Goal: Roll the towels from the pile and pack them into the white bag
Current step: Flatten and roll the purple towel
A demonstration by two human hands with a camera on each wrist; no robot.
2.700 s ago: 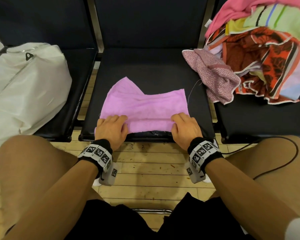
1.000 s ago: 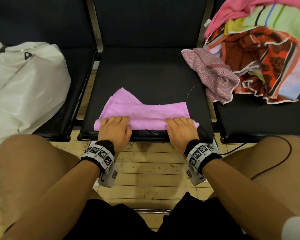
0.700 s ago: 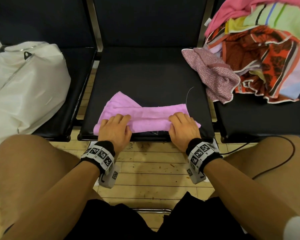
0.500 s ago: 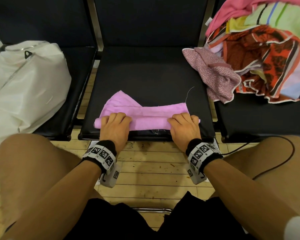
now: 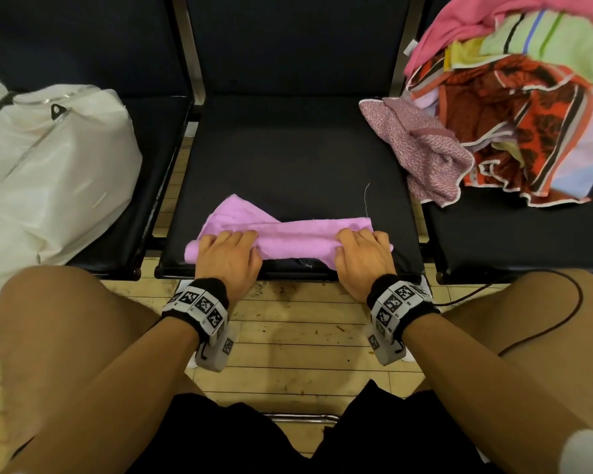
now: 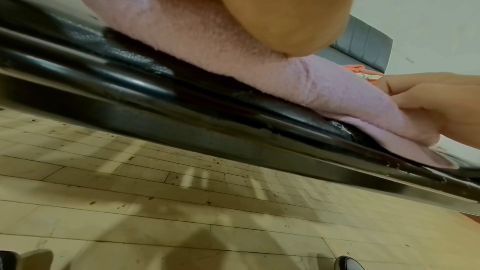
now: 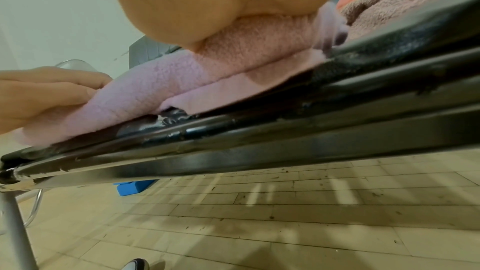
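A lilac-pink towel [image 5: 298,234] lies partly rolled along the front edge of the middle black seat [image 5: 288,148]. A flat corner of it still sticks out toward the seat back on the left. My left hand [image 5: 226,254] grips the roll's left end, fingers curled over the top. My right hand [image 5: 362,254] grips the right end the same way. In the left wrist view the towel [image 6: 207,34] bulges under my palm. The right wrist view shows the towel [image 7: 161,81] as a thick roll over a flat layer. The white bag [image 5: 48,172] sits on the left seat.
The pile of coloured towels [image 5: 514,107] fills the right seat, and a mauve speckled towel [image 5: 421,148] spills onto the middle seat's right edge. A loose thread [image 5: 366,200] lies beyond the roll. My knees flank the wooden floor [image 5: 288,336] below the seat edge.
The towel's flat part has shrunk as the roll grew thicker. My hands have kept hold of the roll's ends, the right shifting slightly outward.
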